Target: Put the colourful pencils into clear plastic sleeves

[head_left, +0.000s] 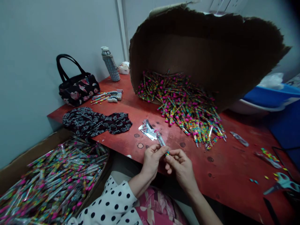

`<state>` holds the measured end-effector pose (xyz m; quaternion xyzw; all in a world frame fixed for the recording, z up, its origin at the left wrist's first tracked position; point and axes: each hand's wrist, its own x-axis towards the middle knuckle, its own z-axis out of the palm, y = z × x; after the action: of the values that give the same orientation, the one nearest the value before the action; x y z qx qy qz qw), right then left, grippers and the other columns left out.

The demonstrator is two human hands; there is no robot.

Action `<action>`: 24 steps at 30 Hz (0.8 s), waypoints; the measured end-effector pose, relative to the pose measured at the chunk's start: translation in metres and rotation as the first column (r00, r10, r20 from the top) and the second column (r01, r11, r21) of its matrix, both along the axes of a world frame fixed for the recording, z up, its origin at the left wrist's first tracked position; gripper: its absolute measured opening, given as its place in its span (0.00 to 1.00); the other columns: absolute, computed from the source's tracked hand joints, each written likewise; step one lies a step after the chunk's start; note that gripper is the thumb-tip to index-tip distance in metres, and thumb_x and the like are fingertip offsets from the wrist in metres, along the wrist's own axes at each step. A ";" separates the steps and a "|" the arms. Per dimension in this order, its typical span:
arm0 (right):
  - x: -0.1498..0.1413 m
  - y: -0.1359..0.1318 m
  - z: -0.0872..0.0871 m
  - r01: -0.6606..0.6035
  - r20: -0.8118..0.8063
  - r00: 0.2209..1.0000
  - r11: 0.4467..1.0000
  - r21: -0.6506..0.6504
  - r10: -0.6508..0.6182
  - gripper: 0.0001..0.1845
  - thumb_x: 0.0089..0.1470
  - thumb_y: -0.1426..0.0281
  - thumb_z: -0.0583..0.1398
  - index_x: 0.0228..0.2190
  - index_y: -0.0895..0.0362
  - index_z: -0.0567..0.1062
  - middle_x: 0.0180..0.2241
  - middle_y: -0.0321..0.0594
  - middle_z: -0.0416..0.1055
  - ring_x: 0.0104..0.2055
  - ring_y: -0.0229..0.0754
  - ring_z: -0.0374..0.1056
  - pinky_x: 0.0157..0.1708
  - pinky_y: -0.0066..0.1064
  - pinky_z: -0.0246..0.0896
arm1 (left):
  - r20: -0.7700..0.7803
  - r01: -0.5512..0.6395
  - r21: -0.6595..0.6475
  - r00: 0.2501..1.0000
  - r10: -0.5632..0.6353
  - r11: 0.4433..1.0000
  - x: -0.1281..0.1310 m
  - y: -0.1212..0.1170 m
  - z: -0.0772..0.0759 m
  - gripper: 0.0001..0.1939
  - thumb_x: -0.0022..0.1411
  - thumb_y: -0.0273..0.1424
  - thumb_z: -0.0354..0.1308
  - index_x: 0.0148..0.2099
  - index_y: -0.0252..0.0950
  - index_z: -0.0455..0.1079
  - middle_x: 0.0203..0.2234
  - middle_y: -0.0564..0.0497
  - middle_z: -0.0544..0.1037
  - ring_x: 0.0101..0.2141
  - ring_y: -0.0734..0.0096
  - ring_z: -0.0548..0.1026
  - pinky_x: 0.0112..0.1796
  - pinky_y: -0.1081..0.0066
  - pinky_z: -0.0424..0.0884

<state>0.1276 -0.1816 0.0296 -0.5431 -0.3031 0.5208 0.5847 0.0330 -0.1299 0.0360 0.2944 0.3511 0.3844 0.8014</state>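
My left hand (152, 158) and my right hand (178, 162) meet over the near edge of the red table (225, 165). Both pinch one thin colourful pencil in a clear sleeve (161, 141), which points away from me. The left fingers grip its lower shaft; the right fingertips close on its near end. A small stack of empty clear sleeves (147, 129) lies just beyond the hands. A big heap of loose colourful pencils (185, 106) spills from a tipped cardboard box (206, 53) behind.
A cardboard box of wrapped pencils (51, 181) sits low at my left. A dark cloth (93, 122), a black floral handbag (77, 87) and a bottle (110, 64) stand on the table's left. Scissors (282, 182) and loose beads (269, 154) lie at the right. A blue tub (272, 97) is behind.
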 end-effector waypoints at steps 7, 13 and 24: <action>-0.005 0.005 0.004 -0.098 0.049 0.994 0.995 -0.015 0.098 0.15 0.45 0.63 0.63 0.31 0.55 0.65 0.22 0.33 0.71 0.21 0.35 0.67 0.18 0.24 0.62 | -0.041 -0.201 0.002 0.979 0.201 0.980 -0.021 0.007 0.007 0.13 0.46 0.36 0.64 0.27 0.32 0.66 0.18 0.55 0.71 0.17 0.79 0.68 0.19 0.78 0.64; 0.074 0.044 0.013 -0.193 0.925 0.379 0.974 0.123 -0.042 0.10 0.56 0.68 0.53 0.36 0.56 0.72 0.33 0.42 0.72 0.35 0.43 0.68 0.33 0.33 0.63 | 0.001 -0.732 0.131 0.674 0.739 0.668 -0.110 0.022 0.024 0.32 0.49 0.58 0.44 0.35 0.35 0.71 0.22 0.50 0.76 0.29 0.66 0.75 0.35 0.65 0.72; 0.146 0.092 0.008 -0.352 0.824 -0.565 0.894 -0.279 0.034 0.18 0.55 0.78 0.49 0.44 0.56 0.71 0.35 0.48 0.69 0.35 0.46 0.62 0.32 0.35 0.53 | -0.587 0.290 0.794 0.595 0.549 0.535 -0.054 0.077 0.001 0.14 0.56 0.38 0.55 0.44 0.41 0.72 0.37 0.48 0.73 0.38 0.65 0.70 0.42 0.67 0.64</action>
<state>0.2735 -0.0895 0.0379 -0.5774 -0.8038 -0.1331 -0.0532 -0.0208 -0.0530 0.0367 0.7429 0.4623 0.3960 0.2786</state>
